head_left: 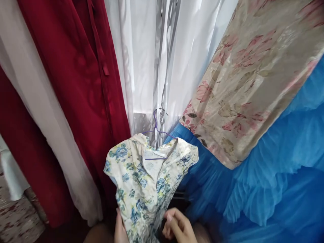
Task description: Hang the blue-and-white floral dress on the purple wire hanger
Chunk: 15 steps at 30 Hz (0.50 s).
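A white dress with blue and yellow-green flowers [141, 184] hangs in front of me on a thin purple hanger [155, 129]. Its crossed neckline gapes, showing the hanger's bar inside. The dress's lower end runs out of the picture. My left hand [120, 229] holds the dress by its left side, thumb in front and the other fingers hidden behind the cloth. At the opposite edge is my right hand [179, 226], fingers curled in and thumb against the index finger. It touches the dress's side; the cloth in its pinch is mostly hidden.
Long dark red cloth [83, 81] and a pale drape [48, 87] hang on the left. White curtains [141, 67] fall behind the hanger. At right, a beige skirt with pink flowers [243, 87] overlaps blue ruffled tulle [268, 189]. A patterned carpet [17, 216] shows lower left.
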### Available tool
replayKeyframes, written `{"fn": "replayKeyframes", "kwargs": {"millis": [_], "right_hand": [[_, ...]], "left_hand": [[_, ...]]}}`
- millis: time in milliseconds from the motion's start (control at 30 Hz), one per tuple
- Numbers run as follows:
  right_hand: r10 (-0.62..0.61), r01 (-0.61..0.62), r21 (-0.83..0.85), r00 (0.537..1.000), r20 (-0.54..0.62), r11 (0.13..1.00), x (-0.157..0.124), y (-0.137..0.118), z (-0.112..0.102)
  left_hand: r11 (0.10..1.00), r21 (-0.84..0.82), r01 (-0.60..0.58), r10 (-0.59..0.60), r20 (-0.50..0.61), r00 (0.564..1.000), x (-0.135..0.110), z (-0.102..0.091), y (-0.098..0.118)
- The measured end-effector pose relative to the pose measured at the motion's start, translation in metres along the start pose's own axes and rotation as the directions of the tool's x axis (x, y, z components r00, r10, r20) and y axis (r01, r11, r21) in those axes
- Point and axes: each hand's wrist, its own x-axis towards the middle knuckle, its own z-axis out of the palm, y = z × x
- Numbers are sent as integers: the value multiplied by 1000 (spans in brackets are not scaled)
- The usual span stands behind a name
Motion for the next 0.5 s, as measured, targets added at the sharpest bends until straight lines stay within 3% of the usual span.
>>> {"fn": "replayKeyframes", "kwargs": {"millis": [67, 100, 167, 200, 267, 400, 433, 500], "right_hand": [[-42, 40, -89, 999, -22, 995, 17, -15, 8], [-55, 52, -146, 998, -15, 988, 26, -22, 13], [-67, 79, -263, 996, 56, 962, 41, -32, 23], [-74, 99, -310, 993, 92, 946, 47, -35, 27], [-92, 135, -364, 987, 133, 922, 54, -34, 33], [-110, 131, -297, 990, 87, 946, 48, -17, 28], [-108, 120, -254, 992, 59, 960, 44, -12, 24], [-94, 92, -163, 996, -6, 982, 34, -5, 16]], "left_hand": [[958, -213, 190, -193, 8, 981, -38, 3, 4], [874, -366, 319, -326, 44, 944, -52, 5, 7], [594, -619, 513, -531, 177, 828, -69, 9, 13], [471, -683, 558, -579, 238, 780, -72, 13, 15], [369, -728, 577, -602, 286, 745, -71, 20, 16], [313, -759, 571, -674, 247, 696, -64, 33, 1], [334, -757, 561, -707, 193, 681, -63, 34, -5], [467, -735, 491, -750, -34, 661, -64, 36, -17]]}}
